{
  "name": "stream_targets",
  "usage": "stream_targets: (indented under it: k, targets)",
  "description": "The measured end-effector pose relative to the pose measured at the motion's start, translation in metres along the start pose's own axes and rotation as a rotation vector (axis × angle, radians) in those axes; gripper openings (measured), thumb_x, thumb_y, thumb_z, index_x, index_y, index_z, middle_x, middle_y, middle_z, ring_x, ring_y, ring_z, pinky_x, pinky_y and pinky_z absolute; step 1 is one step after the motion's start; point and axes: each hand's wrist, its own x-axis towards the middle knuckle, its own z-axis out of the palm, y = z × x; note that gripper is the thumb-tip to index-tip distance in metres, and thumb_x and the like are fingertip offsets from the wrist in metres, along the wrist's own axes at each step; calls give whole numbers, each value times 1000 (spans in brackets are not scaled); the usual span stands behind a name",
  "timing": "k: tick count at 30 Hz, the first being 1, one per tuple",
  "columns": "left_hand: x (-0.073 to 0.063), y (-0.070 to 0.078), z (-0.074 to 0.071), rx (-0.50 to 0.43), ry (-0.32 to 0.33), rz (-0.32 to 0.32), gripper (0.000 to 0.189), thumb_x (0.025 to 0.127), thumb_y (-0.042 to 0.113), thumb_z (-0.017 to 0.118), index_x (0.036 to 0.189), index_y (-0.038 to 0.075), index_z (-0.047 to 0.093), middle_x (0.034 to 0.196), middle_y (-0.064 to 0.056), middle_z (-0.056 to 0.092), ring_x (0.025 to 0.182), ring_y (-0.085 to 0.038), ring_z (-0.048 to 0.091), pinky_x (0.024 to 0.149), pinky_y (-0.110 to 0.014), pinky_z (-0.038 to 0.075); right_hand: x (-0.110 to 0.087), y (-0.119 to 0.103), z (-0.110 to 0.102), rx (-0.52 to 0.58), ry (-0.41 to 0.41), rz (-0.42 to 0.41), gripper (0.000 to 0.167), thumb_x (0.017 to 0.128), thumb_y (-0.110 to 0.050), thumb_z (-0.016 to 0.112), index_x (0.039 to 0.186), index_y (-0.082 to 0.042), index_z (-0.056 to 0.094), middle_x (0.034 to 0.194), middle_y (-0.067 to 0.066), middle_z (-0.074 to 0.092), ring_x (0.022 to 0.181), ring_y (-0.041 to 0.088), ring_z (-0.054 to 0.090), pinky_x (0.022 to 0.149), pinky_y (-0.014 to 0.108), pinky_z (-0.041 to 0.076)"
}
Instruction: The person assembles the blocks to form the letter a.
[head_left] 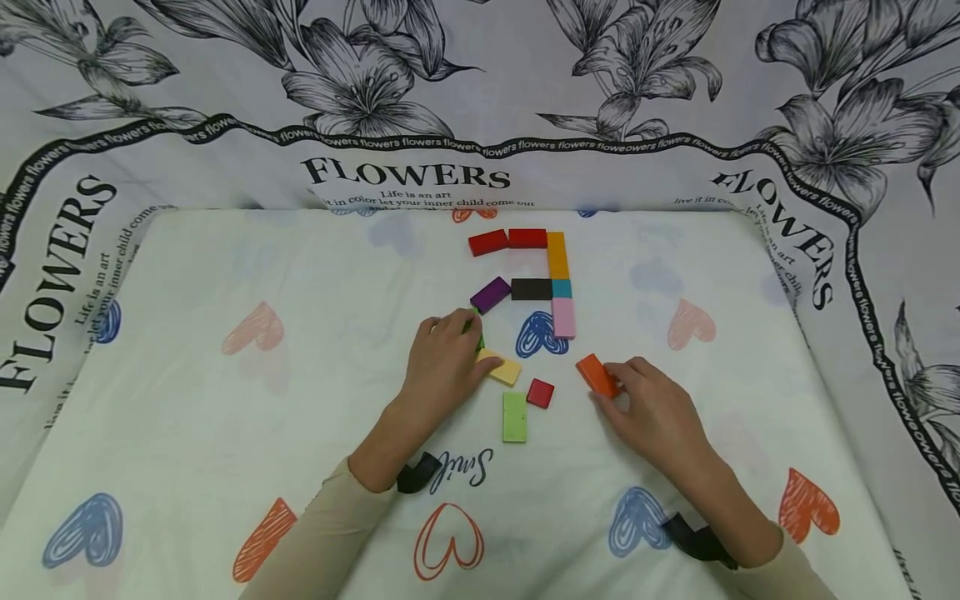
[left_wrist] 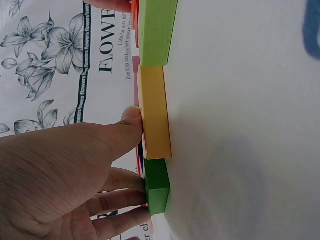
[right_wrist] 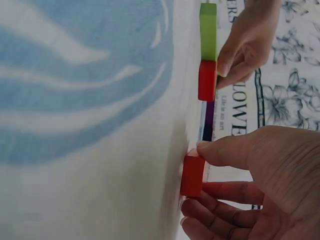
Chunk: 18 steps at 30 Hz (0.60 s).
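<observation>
My left hand (head_left: 444, 360) rests over a dark green block (left_wrist: 157, 186), with its fingertips along the block's side. Its thumb touches a yellow block (head_left: 506, 371) that lies end to end with the green one. Most of the green block is hidden by the fingers in the head view. On the right, my right hand (head_left: 663, 418) pinches an orange block (head_left: 594, 375) between thumb and fingers, low over the cloth. Between the hands lie a small red block (head_left: 540, 393) and a light green block (head_left: 514, 417), close to each other.
Beyond the hands, a purple block (head_left: 491, 295), a black block (head_left: 531, 289), a teal block (head_left: 562, 288), a pink block (head_left: 563, 319), an amber block (head_left: 557, 255) and two longer red blocks (head_left: 528, 238) form a bent line. A heart-printed cloth (head_left: 360, 392) lies underneath.
</observation>
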Motion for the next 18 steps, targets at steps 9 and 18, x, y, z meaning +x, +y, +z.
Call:
stream_targets:
  k: [9, 18]
  targets:
    - [1, 0, 2, 7, -5, -2, 66, 93, 51, 78, 138, 4, 69, 143, -15, 65, 133, -32, 64, 116, -52, 48, 5, 8, 1, 39, 27, -71, 37, 89, -13, 83, 123, 0, 76, 106, 15, 74, 92, 29, 69, 78, 45, 63]
    - [1, 0, 1, 6, -7, -12, 67, 93, 51, 78, 140, 5, 68, 143, -15, 65, 134, -32, 64, 116, -51, 48, 12, 9, 1, 24, 9, -78, 39, 91, -15, 82, 127, -1, 74, 110, 16, 73, 96, 30, 69, 81, 46, 64]
